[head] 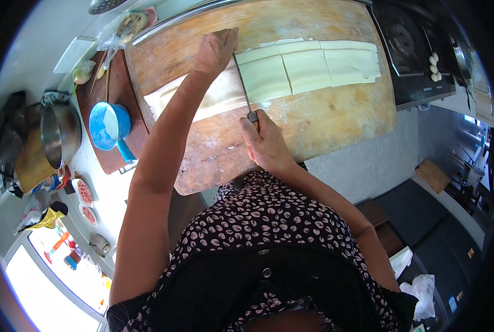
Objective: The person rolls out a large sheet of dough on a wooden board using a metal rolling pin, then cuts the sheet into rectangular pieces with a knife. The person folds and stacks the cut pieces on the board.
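A knife (242, 81) lies across a long flat strip of layered dough, its blade running away from me. My right hand (267, 143) is wrapped around its handle near the strip's front edge. At the blade's far end, my left hand (218, 50) is curled over the tip, which its fingers partly hide. Left of the blade, a pale dough section (218, 97) is partly covered by my left forearm. To the right, cuts divide the greenish-looking dough (267, 76) into sections. A lengthwise line runs near its back edge.
The floured wooden board (334, 116) bears the dough. A metal rod (168, 27) lies along its back edge. At left stand a blue plastic dipper (124, 120) and a steel pot (62, 135). Several eggs (433, 66) sit on the black stove (413, 54) at right.
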{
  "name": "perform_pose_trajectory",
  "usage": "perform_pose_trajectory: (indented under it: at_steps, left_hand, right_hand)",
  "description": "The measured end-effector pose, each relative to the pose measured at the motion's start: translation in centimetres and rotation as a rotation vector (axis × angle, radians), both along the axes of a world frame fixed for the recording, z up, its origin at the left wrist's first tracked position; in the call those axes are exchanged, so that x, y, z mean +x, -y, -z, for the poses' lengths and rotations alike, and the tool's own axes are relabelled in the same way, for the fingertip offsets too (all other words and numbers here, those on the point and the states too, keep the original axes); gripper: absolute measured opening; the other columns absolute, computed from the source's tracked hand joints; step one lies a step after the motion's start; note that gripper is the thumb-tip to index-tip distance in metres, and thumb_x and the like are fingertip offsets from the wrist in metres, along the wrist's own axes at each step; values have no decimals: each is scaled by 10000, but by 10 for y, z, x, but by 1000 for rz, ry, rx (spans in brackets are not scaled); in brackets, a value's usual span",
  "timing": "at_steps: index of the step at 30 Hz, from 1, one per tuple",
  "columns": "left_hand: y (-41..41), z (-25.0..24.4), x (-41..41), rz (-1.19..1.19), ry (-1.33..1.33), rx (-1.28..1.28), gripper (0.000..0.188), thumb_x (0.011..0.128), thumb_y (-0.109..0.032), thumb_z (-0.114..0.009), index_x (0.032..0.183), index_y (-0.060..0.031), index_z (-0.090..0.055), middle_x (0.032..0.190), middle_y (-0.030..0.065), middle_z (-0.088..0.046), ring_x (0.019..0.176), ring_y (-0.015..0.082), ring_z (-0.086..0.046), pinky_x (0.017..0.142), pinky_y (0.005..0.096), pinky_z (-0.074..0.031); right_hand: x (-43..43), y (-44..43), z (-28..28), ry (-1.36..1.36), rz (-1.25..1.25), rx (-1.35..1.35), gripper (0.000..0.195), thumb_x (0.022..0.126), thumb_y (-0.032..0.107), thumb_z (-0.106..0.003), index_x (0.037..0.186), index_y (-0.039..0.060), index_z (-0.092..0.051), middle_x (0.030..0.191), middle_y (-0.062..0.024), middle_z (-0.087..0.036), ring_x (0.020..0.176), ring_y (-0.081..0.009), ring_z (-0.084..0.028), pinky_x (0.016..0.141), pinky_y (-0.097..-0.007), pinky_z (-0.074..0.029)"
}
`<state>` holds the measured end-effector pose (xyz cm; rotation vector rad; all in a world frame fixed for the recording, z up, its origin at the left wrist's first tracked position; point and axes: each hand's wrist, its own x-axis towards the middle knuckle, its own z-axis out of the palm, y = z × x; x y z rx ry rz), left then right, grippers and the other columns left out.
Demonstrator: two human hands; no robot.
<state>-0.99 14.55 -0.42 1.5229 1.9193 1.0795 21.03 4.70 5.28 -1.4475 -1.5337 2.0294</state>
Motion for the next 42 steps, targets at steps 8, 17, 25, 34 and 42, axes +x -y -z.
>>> perform_pose_trajectory:
  at_steps: [8,17,25,34,42]
  left_hand:
    - [10,-15,5,12,-80,92,459,1042,-348,-519,747,-9,-615,625,101,-549,583,208,-517,618,354,-471]
    - [42,-100,-43,29,-277,112,475,1037,-353,-499,734,-17,-645,625,136,-604,553,255,-584,600,387,-488]
    - [74,-42,-79,3,-132,-5,490,1050,-369,-494,717,-30,-610,631,68,-529,601,165,-494,627,342,-433]
    - [77,-26,-93,33,-64,-2,497,1046,-404,-500,742,-35,-635,634,46,-538,598,148,-485,614,337,-437]
    - [73,-23,-93,21,-49,-86,494,1039,-406,-510,745,-31,-638,624,46,-551,596,144,-501,605,337,-441]
  right_hand:
    - [5,19,55,-208,21,175,261,1045,268,-550,944,41,-471,619,-6,-482,455,-87,-446,416,-277,-371]
    - [-16,23,-46,-225,-153,113,332,1026,302,-572,926,10,-449,666,-96,-499,560,-198,-514,542,-373,-427]
    - [-54,55,-11,-136,-128,83,357,1002,314,-586,926,-10,-456,661,-149,-516,584,-268,-531,585,-435,-444]
    - [-73,71,6,-112,-70,148,323,1016,302,-577,909,24,-454,644,-60,-489,504,-161,-504,487,-332,-420]
    - [-78,73,9,-108,-44,105,301,1030,286,-567,897,46,-444,638,-5,-466,467,-93,-481,432,-274,-403]
